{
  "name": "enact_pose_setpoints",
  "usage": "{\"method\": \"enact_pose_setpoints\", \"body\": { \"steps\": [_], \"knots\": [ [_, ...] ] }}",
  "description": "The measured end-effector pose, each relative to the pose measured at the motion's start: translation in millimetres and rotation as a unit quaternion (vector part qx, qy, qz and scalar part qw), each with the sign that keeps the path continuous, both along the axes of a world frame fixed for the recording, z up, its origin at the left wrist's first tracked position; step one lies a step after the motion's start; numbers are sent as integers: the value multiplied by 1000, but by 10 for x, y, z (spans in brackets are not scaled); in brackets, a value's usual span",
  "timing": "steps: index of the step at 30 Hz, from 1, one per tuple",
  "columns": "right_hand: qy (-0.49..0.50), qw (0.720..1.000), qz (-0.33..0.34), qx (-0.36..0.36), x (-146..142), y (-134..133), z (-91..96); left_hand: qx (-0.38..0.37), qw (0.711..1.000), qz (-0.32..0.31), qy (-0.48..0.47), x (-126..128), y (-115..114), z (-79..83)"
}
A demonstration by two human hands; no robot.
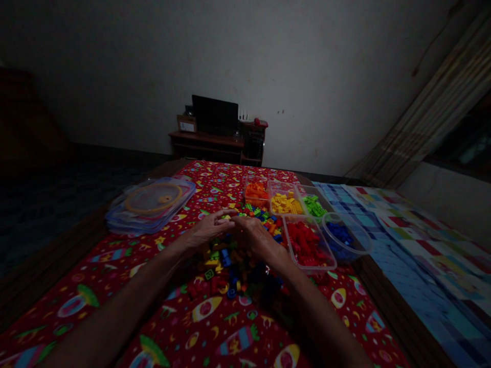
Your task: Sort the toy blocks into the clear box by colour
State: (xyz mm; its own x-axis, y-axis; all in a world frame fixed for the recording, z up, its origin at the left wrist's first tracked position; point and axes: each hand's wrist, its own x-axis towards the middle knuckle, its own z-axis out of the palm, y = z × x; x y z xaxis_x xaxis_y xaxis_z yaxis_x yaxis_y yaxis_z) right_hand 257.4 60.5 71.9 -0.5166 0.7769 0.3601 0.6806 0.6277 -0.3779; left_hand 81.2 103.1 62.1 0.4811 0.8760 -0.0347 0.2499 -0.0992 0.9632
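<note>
A mixed pile of toy building bricks (225, 258) in several colours lies on a red patterned cloth (233, 327). Over its far part is my left hand (210, 225), its fingers stretched to the right and slightly apart. My right hand (253, 234) is bent over the pile close to the left fingertips; its own fingers are mostly hidden from me. Whether the two hands touch is unclear in the dim light. Just right of my right hand, a clear plastic box (311, 267) holds red bricks (306, 240).
Behind it stand boxes of orange bricks (256, 191), yellow bricks (286, 203) and green bricks (315, 205). A round tub (364, 244) with blue bricks (340, 234) is at the right. Stacked lids (153, 202) lie left. A desk with a monitor (215, 114) stands against the wall.
</note>
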Motion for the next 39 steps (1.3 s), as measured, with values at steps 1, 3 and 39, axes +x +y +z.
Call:
{"method": "enact_pose_setpoints", "body": {
  "steps": [1, 3, 39],
  "knots": [
    [-4, 1000, -14, 6, 35, 13, 14, 29, 999, 9, 36, -22, 23, 24],
    [-11, 997, -68, 25, 148, 75, 72, 117, 985, 54, 112, -103, 77, 82],
    [-363, 931, 4, 20, -236, 803, 3, 288, 921, -3, 263, -347, 387, -493]
  ]
}}
